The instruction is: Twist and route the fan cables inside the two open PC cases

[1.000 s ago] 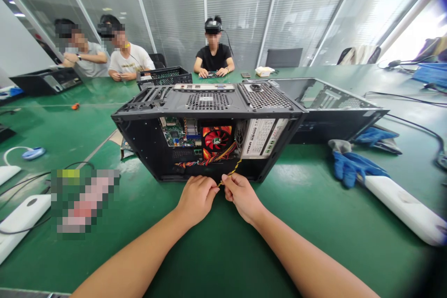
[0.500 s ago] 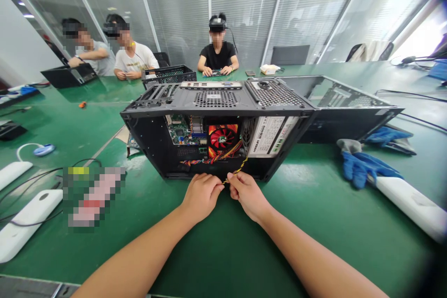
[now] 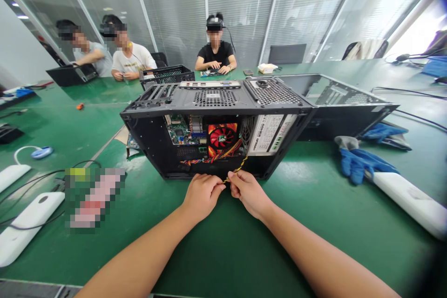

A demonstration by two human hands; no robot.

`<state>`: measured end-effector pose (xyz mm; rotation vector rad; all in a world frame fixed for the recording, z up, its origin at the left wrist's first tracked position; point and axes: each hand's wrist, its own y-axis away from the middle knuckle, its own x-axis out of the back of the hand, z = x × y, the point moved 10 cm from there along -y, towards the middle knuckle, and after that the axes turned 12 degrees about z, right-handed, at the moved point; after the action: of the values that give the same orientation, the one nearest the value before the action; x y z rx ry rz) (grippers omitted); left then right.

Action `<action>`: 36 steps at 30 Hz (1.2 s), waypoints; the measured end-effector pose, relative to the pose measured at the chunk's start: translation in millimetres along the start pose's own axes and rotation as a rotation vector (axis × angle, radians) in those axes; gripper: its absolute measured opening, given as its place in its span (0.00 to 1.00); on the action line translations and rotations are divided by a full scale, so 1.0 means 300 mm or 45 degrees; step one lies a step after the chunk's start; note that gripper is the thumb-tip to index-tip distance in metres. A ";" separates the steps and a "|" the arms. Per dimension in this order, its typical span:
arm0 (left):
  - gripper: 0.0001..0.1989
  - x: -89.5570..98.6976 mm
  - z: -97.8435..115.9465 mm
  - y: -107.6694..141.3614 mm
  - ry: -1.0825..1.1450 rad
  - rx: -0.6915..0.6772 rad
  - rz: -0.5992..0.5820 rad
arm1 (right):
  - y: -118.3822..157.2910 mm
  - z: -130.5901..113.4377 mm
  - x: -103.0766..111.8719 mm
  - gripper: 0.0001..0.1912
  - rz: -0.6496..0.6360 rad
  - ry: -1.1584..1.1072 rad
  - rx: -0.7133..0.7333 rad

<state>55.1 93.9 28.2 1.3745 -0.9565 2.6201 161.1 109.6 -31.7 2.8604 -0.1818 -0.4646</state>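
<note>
Table (image 3: 223, 251), green and broad, beneath everything. Beyond its far edge, 3 seated people: 1 in black (image 3: 215, 56), with hands on a flat board, 1 in white (image 3: 130, 63), and 1 in pale grey (image 3: 92, 58) beside a dark case. In the middle of the table, directly ahead of the hands, computer case (image 3: 216, 108), rear panel uppermost, open side facing the camera. Just behind it to the right, second case (image 3: 349, 118), dark-walled and open on top. Farther right and nearer, long white block (image 3: 408, 198) flat on the table, with blue-and-grey glove (image 3: 363, 163) against its far end. Inside the nearer case, at the right, power supply (image 3: 270, 135) with a white label. Below, just in front of the lower edge, left hand (image 3: 200, 198) and right hand (image 3: 249, 195), close together. Inside, at the left, green circuit board (image 3: 178, 129); beside it, red fan (image 3: 222, 136). Under the fan, multicoloured wires (image 3: 209, 158). Thinner yet, yellow-and-black cable (image 3: 241, 164), twisted, slanting from the lower right of the opening down to the hands, pinched in the fingers of both.
</note>
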 end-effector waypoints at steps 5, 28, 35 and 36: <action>0.04 0.003 -0.011 0.006 0.038 0.040 0.060 | 0.000 -0.001 -0.002 0.23 -0.015 -0.006 0.000; 0.07 -0.001 0.004 0.006 0.013 -0.020 0.011 | 0.001 0.006 -0.003 0.22 -0.021 0.045 0.023; 0.06 0.001 0.012 0.000 -0.095 -0.064 0.003 | -0.005 0.005 0.001 0.22 -0.005 -0.028 0.018; 0.06 -0.001 0.012 0.000 -0.111 -0.073 0.001 | -0.006 0.006 0.003 0.21 0.004 -0.035 0.017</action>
<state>58.0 92.0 29.7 1.4856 -1.0337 2.5314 161.4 111.0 -34.0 2.8675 -0.1947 -0.5036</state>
